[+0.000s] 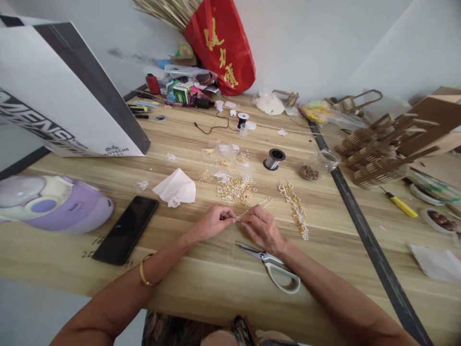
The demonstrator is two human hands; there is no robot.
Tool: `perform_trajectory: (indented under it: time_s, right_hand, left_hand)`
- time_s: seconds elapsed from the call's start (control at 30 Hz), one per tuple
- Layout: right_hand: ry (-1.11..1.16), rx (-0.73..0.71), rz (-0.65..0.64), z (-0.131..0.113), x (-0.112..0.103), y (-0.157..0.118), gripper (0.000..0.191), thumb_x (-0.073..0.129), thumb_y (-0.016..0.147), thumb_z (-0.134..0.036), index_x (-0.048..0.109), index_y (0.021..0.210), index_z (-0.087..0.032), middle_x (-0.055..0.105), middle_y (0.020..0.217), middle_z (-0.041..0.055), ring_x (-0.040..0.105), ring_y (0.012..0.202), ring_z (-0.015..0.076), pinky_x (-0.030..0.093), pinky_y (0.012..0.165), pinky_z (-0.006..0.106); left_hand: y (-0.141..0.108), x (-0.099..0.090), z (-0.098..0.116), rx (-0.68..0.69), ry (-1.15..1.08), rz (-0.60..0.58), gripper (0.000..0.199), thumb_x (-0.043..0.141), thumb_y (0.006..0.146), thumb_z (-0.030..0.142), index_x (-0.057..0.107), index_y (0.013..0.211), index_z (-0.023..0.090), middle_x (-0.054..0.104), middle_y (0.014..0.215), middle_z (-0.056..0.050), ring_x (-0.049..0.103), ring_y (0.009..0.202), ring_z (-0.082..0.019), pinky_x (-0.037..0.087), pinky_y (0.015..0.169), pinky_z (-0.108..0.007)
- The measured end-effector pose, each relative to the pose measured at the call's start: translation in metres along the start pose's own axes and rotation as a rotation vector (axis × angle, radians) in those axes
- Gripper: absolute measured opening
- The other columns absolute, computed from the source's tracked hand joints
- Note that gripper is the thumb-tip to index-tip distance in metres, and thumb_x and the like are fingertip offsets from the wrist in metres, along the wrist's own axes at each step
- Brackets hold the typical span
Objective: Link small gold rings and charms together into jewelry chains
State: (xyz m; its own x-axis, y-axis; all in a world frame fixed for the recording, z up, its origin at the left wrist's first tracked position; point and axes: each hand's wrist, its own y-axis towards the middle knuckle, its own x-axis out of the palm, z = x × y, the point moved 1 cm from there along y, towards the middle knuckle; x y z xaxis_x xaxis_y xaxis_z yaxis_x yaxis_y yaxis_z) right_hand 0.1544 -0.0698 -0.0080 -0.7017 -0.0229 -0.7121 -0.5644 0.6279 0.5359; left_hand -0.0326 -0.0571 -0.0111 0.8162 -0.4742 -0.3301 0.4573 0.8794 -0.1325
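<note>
A thin, light-coloured beaded chain (266, 202) runs between my two hands, its looped end lying on the table beyond my right fingers. My left hand (216, 222) pinches one end of it between thumb and forefinger. Closed on the same strand, my right hand (263, 227) touches fingertips close to the left ones. Just beyond lies a heap of small gold and silver beads (236, 191). White-handled scissors (283, 276) rest under and beside my right wrist. To the right lie finished-looking gold and silver chains (295, 209).
A black phone (126, 230), a crumpled tissue (176, 188) and a purple-and-white bottle (61, 204) stand left. Wire spool (274, 158), open bead jar (317, 166), woven baskets (378, 144) and a yellow-handled tool (401, 204) are right. A red bag (225, 48) leans at the back.
</note>
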Motion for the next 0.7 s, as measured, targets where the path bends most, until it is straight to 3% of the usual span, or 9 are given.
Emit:
perform_trajectory:
  time_s: [0.7]
  right_hand:
    - [-0.026,-0.004,-0.023,0.0016,0.0020,-0.0013,0.008,0.053,0.085,-0.017,0.058,0.090,-0.018,0.056,0.079,0.0065,0.050,0.074,0.0181,0.044,0.064,0.033]
  left_hand:
    - [-0.0020,-0.0004,0.0047,0.020,0.133,0.063,0.015,0.056,0.077,0.024,0.065,0.078,0.012,0.064,0.067,-0.003,0.054,0.062,-0.012,0.040,0.058,-0.022]
